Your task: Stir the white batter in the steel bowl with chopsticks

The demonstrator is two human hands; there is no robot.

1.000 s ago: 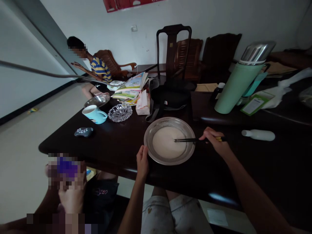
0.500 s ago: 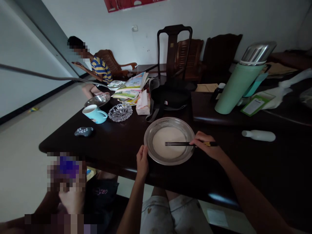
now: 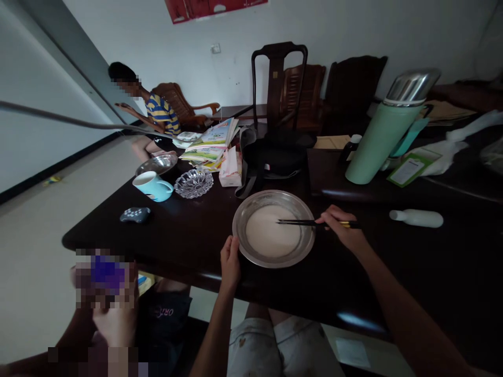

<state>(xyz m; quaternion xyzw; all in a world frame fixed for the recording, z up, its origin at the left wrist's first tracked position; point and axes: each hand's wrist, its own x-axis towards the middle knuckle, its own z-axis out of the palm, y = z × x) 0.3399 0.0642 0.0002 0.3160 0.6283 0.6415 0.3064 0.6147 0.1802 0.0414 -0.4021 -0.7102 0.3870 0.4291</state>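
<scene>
A shallow metal bowl (image 3: 242, 214) of pale batter (image 3: 271, 238) sits on the dark table (image 3: 188, 230) in front of me. My left hand (image 3: 230, 262) rests against the bowl's near left rim, fingers curled on the edge. Closed around a pair of dark chopsticks (image 3: 302, 223), my right hand (image 3: 341, 229) is at the bowl's right side, and their tips reach into the batter.
Behind the bowl lie a black bag (image 3: 273, 157), a tissue pack (image 3: 231, 167), a glass dish (image 3: 193, 183), a blue cup (image 3: 152, 186) and books (image 3: 210, 141). A green thermos (image 3: 387, 131) and white bottle (image 3: 416, 218) are at right. One person sits at far left (image 3: 157, 112), another beside me (image 3: 113, 309).
My right hand drew the chopsticks left across the batter, then back to the right. The left hand stayed on the rim.
</scene>
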